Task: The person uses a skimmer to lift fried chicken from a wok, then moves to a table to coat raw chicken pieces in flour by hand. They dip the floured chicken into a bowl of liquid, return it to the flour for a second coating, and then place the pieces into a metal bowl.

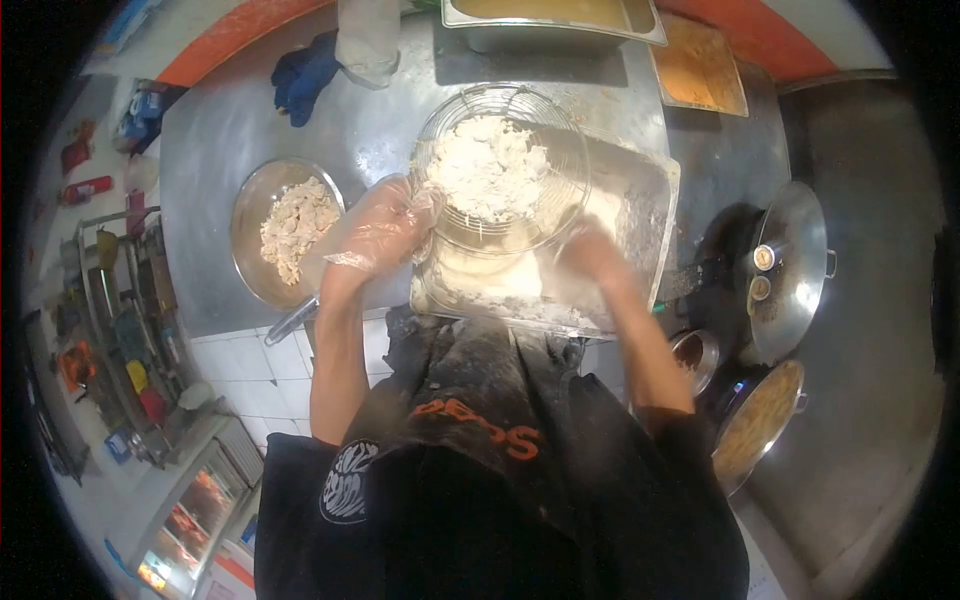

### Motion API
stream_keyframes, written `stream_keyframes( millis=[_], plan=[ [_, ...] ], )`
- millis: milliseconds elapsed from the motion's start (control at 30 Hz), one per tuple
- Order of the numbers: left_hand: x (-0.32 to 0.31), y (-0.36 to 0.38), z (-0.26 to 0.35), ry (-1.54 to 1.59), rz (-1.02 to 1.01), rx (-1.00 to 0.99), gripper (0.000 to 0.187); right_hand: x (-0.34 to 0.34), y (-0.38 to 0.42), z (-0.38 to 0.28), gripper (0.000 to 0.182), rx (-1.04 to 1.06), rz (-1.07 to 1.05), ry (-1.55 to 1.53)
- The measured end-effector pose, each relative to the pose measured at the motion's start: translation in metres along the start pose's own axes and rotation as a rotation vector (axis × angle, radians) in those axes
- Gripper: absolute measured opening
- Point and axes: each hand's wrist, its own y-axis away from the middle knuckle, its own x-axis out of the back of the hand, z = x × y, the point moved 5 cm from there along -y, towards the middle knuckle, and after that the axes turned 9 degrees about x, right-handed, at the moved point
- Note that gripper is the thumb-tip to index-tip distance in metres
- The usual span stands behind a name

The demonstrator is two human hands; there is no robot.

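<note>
A round wire strainer (pixel 572 185) full of flour-coated pieces (pixel 488 165) is held over a rectangular metal tray (pixel 672 215) of flour. My left hand (pixel 390 225), in a clear plastic glove, is closed on the strainer at its left side. A metal handle (pixel 292 320) sticks out beneath my left wrist. My right hand (pixel 597 252) is at the strainer's lower right rim, above the tray, its fingers smeared by motion. Left of my left hand stands a metal bowl (pixel 245 240) with pale raw pieces (pixel 298 225).
A deep metal pan (pixel 545 38) of liquid and a tray of orange crumbs (pixel 700 65) are at the back. A dark blue cloth (pixel 303 80) lies back left. To the right are a large wok (pixel 795 300) and a pan of frying food (pixel 760 425).
</note>
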Motion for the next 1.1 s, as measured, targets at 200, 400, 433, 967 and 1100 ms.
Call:
stream_keyframes(
  millis=[200,400,433,967,1100],
  plan=[
    [-0.004,-0.002,0.002,0.016,0.079,-0.050,0.051,-0.033,0.005,-0.050,0.069,0.179,-0.087,-0.236],
    [0.002,0.001,0.011,-0.030,0.059,-0.023,0.045,-0.015,-0.036,-0.093,0.053,0.588,0.409,0.140],
    [0.005,0.004,0.018,-0.062,0.036,-0.048,0.045,-0.017,-0.036,-0.102,0.052,0.604,0.396,0.183],
    [-0.004,0.002,0.013,-0.005,-0.127,-0.084,0.044,-0.037,-0.006,0.018,0.052,0.295,0.205,-0.980],
    [-0.013,-0.012,-0.010,0.028,-0.051,-0.090,0.049,0.047,0.057,-0.001,0.050,0.086,0.211,-0.198]
  ],
)
